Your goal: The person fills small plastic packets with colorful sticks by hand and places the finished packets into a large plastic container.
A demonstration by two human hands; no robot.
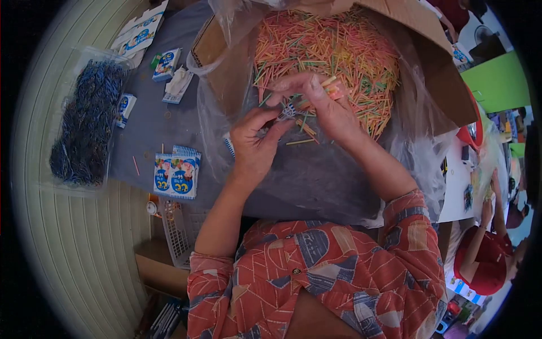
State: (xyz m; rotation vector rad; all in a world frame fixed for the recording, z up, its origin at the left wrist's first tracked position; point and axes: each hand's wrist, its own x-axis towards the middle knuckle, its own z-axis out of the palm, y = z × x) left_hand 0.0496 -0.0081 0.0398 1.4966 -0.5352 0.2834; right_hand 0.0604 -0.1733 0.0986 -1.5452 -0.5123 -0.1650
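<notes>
My left hand (254, 138) is closed in a pinch on a small blue-and-white packet (288, 111), its end pointing to my right hand. My right hand (336, 113) is just beside it, fingers curled over a few thin coloured sticks (334, 88); part of this bunch is hidden by the fingers. Behind both hands, a heap of pink, yellow and green sticks (327, 45) fills a cardboard box (435, 73) lined with clear plastic. A few loose sticks (305, 131) lie below my hands. Another striped packet edge (228, 143) shows left of my left wrist.
Printed blue-and-white packets (177, 174) lie on the grey table cover (217, 195), with more small packs (167, 64) farther back. A clear tub (100, 189) of dark blue strands stands left. A white basket (176, 237) sits below. A person in red (483, 260) works at right.
</notes>
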